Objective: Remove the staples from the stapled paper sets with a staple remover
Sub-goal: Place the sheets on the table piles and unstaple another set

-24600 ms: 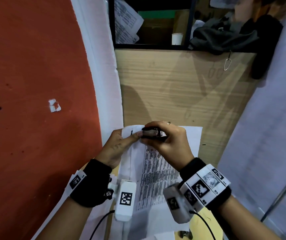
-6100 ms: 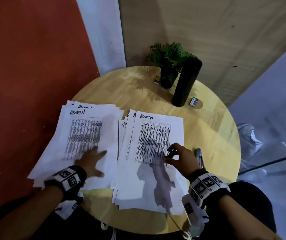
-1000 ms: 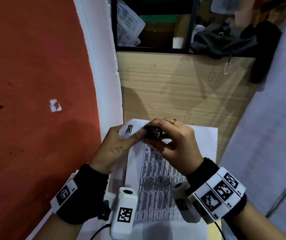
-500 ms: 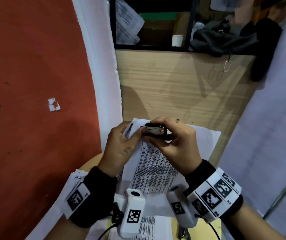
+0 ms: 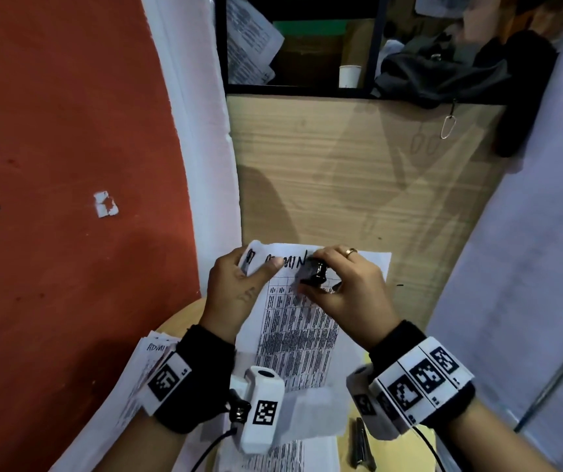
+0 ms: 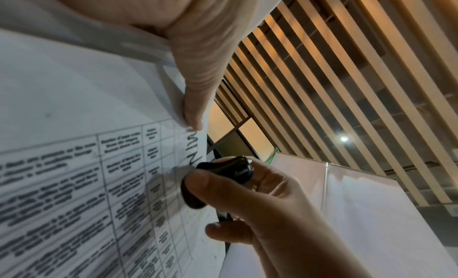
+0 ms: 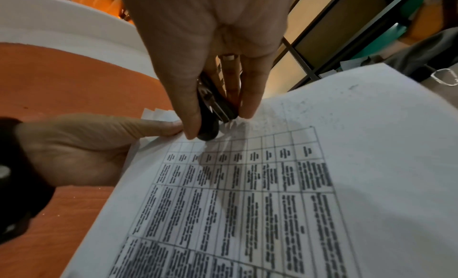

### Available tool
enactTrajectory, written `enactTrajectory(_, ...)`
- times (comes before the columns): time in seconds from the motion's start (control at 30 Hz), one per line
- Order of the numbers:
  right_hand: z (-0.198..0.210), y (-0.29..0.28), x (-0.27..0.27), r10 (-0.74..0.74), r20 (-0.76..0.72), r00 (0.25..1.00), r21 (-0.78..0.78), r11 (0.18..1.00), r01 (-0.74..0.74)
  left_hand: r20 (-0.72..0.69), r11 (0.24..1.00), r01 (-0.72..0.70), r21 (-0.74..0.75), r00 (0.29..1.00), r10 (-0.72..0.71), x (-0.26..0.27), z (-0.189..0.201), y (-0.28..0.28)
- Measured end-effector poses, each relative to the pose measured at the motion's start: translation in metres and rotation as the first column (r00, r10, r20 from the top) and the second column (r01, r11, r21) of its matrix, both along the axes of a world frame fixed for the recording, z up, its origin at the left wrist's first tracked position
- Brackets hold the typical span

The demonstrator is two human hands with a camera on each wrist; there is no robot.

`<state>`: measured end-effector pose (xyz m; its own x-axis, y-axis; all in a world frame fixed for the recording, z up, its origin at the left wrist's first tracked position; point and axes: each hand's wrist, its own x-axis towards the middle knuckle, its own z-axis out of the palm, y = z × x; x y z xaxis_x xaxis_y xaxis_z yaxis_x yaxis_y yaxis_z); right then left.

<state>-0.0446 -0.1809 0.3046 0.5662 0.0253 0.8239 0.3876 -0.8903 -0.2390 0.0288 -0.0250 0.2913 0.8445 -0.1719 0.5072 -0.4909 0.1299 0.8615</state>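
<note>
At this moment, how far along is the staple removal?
In hand: the left hand pinches the top corner of a lifted paper set while the right hand grips the staple remover on its top edge. Whether the staple is out cannot be seen. Another stack lies on the table; whether those sheets are finished or waiting is unclear.

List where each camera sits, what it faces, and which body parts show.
Head: worn on the head, looking down at both hands, wrists, forearms, paper set.
Left wrist: looks along left hand; right hand grips staple remover.
Right wrist: looks along right hand; left hand pinches the corner.
All share paper, remover.
</note>
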Motion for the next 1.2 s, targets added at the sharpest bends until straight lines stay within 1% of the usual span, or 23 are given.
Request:
enactTrajectory(0.07,-0.006,-0.002,0.001,-0.016,-0.063,0.998,0.004,1.000,0.016,-0.037,1.000,-0.005,0.020,0.999,0.006,0.001,-0.004,-0.003)
enactTrajectory(0.17,-0.009,-0.008,0.003,-0.020,-0.110,0.994,0.031,0.999,0.023,-0.070,0.999,-0.010,0.048,0.997,0.014,0.003,-0.008,-0.004)
enactTrajectory(0.27,-0.005,-0.015,0.005,0.093,-0.208,0.974,0.137,0.988,-0.064,-0.074,1.000,0.019,0.019,0.997,-0.017,0.006,-0.011,-0.002)
enactTrajectory(0.33,0.002,-0.018,0.006,0.196,-0.318,0.928,0.206,0.969,-0.134,-0.082,0.997,0.080,-0.025,0.993,-0.082,0.003,-0.007,0.001)
enactTrajectory(0.4,0.010,-0.020,0.007,0.256,-0.398,0.881,0.249,0.954,-0.165,-0.089,0.988,0.151,-0.043,0.984,-0.155,0.000,-0.003,0.004)
enactTrajectory(0.47,0.016,-0.021,0.010,0.296,-0.427,0.855,0.277,0.942,-0.189,-0.117,0.979,0.197,-0.052,0.972,-0.202,0.002,-0.004,0.009)
enactTrajectory(0.53,0.020,-0.020,0.011,0.285,-0.431,0.856,0.271,0.946,-0.179,-0.119,0.979,0.199,-0.042,0.972,-0.203,0.004,-0.002,0.015)
enactTrajectory(0.6,0.023,-0.018,0.010,0.256,-0.428,0.867,0.250,0.955,-0.158,-0.084,0.993,0.121,-0.014,0.989,-0.122,0.013,0.001,0.024)
enactTrajectory(0.67,0.026,-0.016,0.009,0.251,-0.425,0.870,0.242,0.957,-0.157,-0.016,0.998,-0.054,-0.024,0.998,0.054,0.025,0.007,0.037)
enactTrajectory(0.7,0.027,-0.015,0.008,0.248,-0.426,0.870,0.243,0.958,-0.155,0.032,0.985,-0.167,-0.051,0.985,0.168,0.031,0.010,0.043)
enactTrajectory(0.73,0.029,-0.014,0.007,0.245,-0.427,0.871,0.245,0.958,-0.149,0.105,0.955,-0.283,-0.083,0.951,0.291,0.034,0.016,0.048)
enactTrajectory(0.77,0.030,-0.013,0.005,0.242,-0.427,0.871,0.248,0.958,-0.144,0.206,0.916,-0.387,-0.108,0.893,0.401,0.032,0.024,0.051)
enactTrajectory(0.8,0.032,-0.012,0.004,0.238,-0.426,0.873,0.250,0.958,-0.140,0.324,0.883,-0.456,-0.112,0.823,0.466,0.028,0.031,0.052)
enactTrajectory(0.83,0.033,-0.010,0.003,0.236,-0.421,0.876,0.251,0.958,-0.137,0.436,0.871,-0.484,-0.078,0.769,0.467,0.021,0.039,0.050)
enactTrajectory(0.87,0.035,-0.008,0.001,0.235,-0.415,0.879,0.251,0.958,-0.137,0.532,0.874,-0.486,0.008,0.742,0.408,0.015,0.044,0.046)
enactTrajectory(0.9,0.036,-0.005,0.000,0.239,-0.409,0.881,0.254,0.957,-0.142,0.609,0.856,-0.496,0.144,0.726,0.318,0.009,0.048,0.041)
enactTrajectory(0.93,0.037,-0.003,-0.001,0.244,-0.402,0.882,0.255,0.955,-0.148,0.657,0.799,-0.517,0.308,0.723,0.214,0.004,0.050,0.037)
enactTrajectory(1.0,0.038,-0.001,-0.003,0.236,-0.391,0.890,0.244,0.959,-0.147,0.651,0.635,-0.526,0.566,0.758,0.047,-0.001,0.053,0.028)
enactTrajectory(1.03,0.039,0.000,-0.004,0.228,-0.389,0.892,0.235,0.961,-0.143,0.634,0.573,-0.522,0.632,0.773,0.007,-0.001,0.055,0.025)
enactTrajectory(1.07,0.039,0.000,-0.005,0.225,-0.390,0.893,0.231,0.962,-0.142,0.626,0.540,-0.525,0.658,0.780,-0.004,-0.001,0.056,0.022)
enactTrajectory(1.1,0.040,0.000,-0.006,0.228,-0.388,0.893,0.231,0.962,-0.144,0.621,0.543,-0.519,0.660,0.783,-0.007,0.001,0.057,0.021)
enactTrajectory(1.13,0.041,0.000,-0.007,0.233,-0.385,0.893,0.236,0.960,-0.148,0.601,0.572,-0.487,0.660,0.799,-0.013,0.004,0.056,0.021)
enactTrajectory(1.2,0.042,0.000,-0.009,0.253,-0.375,0.892,0.251,0.954,-0.165,0.512,0.680,-0.345,0.647,0.857,-0.052,0.008,0.057,0.023)
